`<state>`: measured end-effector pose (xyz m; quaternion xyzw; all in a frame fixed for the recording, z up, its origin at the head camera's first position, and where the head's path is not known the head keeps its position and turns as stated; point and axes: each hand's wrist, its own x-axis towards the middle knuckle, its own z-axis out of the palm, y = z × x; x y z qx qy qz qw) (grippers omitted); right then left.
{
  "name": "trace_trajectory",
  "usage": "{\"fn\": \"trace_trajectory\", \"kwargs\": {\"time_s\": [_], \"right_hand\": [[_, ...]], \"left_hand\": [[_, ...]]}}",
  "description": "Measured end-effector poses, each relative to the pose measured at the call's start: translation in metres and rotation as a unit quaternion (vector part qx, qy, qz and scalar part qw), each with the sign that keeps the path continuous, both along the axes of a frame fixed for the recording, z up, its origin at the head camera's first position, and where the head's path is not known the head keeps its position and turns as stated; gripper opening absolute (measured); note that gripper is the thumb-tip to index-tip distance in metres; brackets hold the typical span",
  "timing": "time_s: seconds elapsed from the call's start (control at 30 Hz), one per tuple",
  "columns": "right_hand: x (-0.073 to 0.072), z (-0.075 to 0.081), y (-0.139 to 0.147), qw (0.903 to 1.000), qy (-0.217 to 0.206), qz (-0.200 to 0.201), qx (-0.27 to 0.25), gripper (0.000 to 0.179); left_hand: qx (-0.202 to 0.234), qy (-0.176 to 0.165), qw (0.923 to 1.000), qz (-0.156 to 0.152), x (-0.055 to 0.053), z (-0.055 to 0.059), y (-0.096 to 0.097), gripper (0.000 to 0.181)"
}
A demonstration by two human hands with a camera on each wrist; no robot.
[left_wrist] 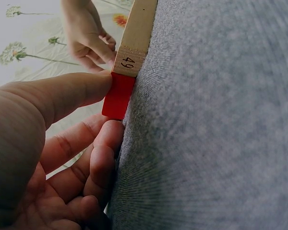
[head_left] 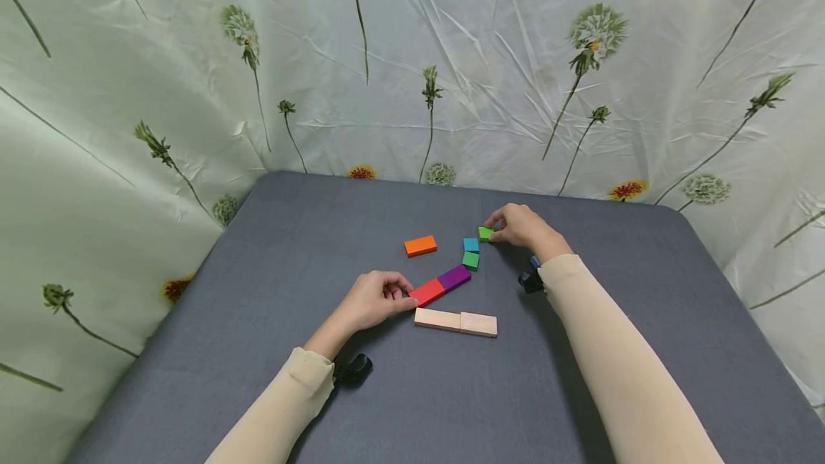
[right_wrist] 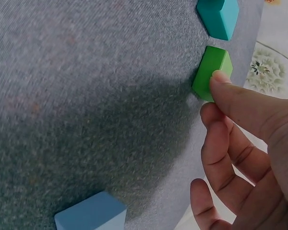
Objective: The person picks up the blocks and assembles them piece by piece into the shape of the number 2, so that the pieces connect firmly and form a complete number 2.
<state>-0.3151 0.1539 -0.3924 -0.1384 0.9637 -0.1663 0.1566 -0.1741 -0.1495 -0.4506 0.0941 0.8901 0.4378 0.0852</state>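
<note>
My left hand (head_left: 377, 299) pinches the near left end of a red block (head_left: 427, 292) between thumb and fingers. The red block lies flat, end to end with a purple block (head_left: 455, 277). A pale wooden block (left_wrist: 139, 36) marked 49 appears beside the red one in the left wrist view. Farther back, my right hand (head_left: 523, 228) holds a light green block (right_wrist: 212, 67) by thumb and forefinger, close to the cloth. Left of it sits a small blue-teal block (head_left: 471, 244), with a darker green block (head_left: 471, 261) just in front.
Two plain wooden blocks (head_left: 437, 319) lie end to end nearer me. An orange block (head_left: 420, 245) rests alone at the back left. Under my right wrist is a blue block (right_wrist: 91, 213). Flower-printed sheeting (head_left: 309, 56) hangs behind the grey table (head_left: 290, 228).
</note>
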Motion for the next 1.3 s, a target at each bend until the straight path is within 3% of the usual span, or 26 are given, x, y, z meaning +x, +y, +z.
{"fn": "trace_trajectory", "kwargs": {"time_s": [1.07,1.3], "right_hand": [[-0.005,-0.001,-0.015,0.9987,0.007,0.049,-0.011,0.033],[-0.004,0.000,-0.009,0.9990,0.007,0.039,-0.019,0.038]], "left_hand": [[0.000,-0.001,1.0000,0.006,0.002,-0.001,0.000,0.015],[-0.001,0.000,1.0000,0.006,0.001,-0.001,0.000,0.015]]}}
